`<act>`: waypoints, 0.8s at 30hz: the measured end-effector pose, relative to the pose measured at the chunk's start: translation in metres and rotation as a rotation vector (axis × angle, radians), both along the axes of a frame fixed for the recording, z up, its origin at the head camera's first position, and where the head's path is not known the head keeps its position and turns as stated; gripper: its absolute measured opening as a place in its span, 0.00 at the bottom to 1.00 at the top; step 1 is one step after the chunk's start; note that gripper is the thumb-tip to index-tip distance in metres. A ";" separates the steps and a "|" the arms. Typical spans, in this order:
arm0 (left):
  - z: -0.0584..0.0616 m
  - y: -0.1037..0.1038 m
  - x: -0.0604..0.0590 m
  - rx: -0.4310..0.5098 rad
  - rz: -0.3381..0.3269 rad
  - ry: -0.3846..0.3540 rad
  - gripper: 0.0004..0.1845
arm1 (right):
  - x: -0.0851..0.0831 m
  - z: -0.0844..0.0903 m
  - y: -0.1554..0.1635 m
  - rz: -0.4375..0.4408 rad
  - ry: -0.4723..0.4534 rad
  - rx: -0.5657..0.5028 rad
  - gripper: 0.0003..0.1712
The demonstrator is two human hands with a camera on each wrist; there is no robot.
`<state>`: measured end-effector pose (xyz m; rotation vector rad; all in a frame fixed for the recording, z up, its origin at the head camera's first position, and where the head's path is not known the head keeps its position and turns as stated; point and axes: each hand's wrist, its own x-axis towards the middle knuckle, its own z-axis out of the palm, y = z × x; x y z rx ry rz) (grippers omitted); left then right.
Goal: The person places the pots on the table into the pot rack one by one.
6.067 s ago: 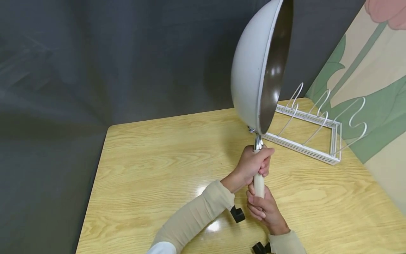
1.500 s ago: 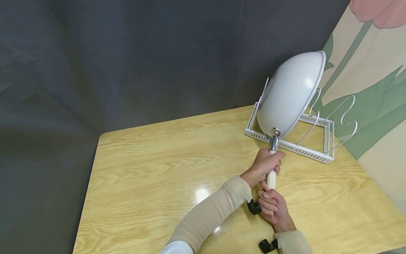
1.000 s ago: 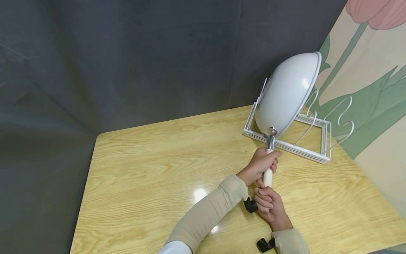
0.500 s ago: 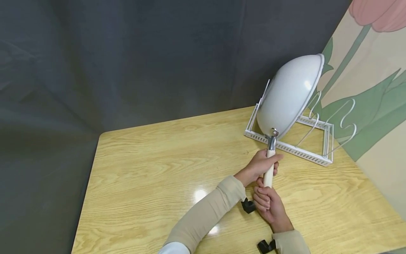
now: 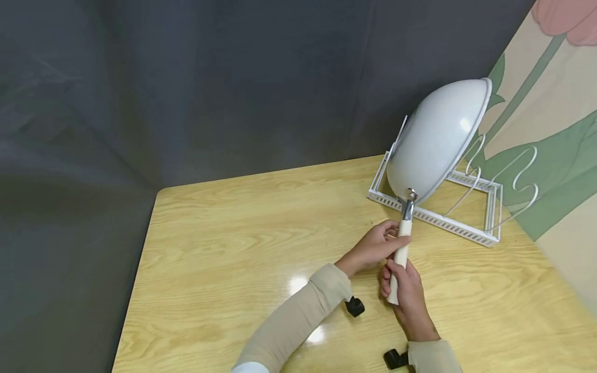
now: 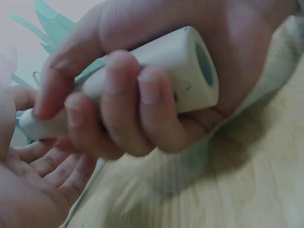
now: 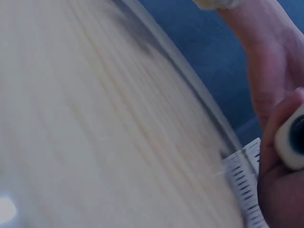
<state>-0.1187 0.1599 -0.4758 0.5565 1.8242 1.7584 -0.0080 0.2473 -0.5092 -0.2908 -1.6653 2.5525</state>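
A white wok [image 5: 434, 140] leans in the white wire rack [image 5: 452, 225], its rounded outside towards me and its rim tilted to the right. The cream handle [image 5: 401, 254] slants towards me over the table. My right hand [image 5: 408, 287] grips it near its end; in the left wrist view the right hand's fingers [image 6: 121, 99] curl round the handle, whose hollow end shows. My left hand [image 5: 375, 244] is loosened beside the handle, thumb across it; its palm [image 6: 35, 190] and spread fingers show in the left wrist view. The wok's inside is hidden.
Several curved wire dividers [image 5: 526, 194] rise from the rack right of the wok. A dark curtain [image 5: 261, 88] hangs behind the wooden table [image 5: 233, 259]. A flower-patterned wall [image 5: 559, 150] borders the right side. Black camera mounts [image 5: 355, 306] sit at both wrists.
The wok, earlier held upright above the table in both hands, has come down into the rack. During the last half second my left hand has loosened its grip, while the right keeps hold.
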 end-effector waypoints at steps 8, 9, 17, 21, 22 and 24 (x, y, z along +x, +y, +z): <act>0.000 -0.030 -0.011 -0.047 0.005 0.133 0.23 | -0.014 0.016 0.003 -0.006 -0.064 0.328 0.21; 0.000 -0.035 -0.012 -0.072 0.010 0.161 0.24 | -0.016 0.017 0.003 -0.002 -0.074 0.361 0.24; 0.012 -0.078 -0.014 -0.206 -0.002 0.339 0.28 | -0.025 0.023 0.007 -0.022 -0.086 0.647 0.52; 0.022 -0.098 -0.012 -0.314 -0.016 0.433 0.33 | -0.026 0.022 0.008 -0.079 -0.031 0.771 0.57; 0.024 -0.103 -0.011 -0.345 -0.012 0.453 0.34 | -0.026 0.023 0.008 -0.089 -0.030 0.809 0.57; 0.027 -0.112 -0.008 -0.393 -0.007 0.485 0.36 | -0.026 0.023 0.006 -0.113 -0.029 0.922 0.57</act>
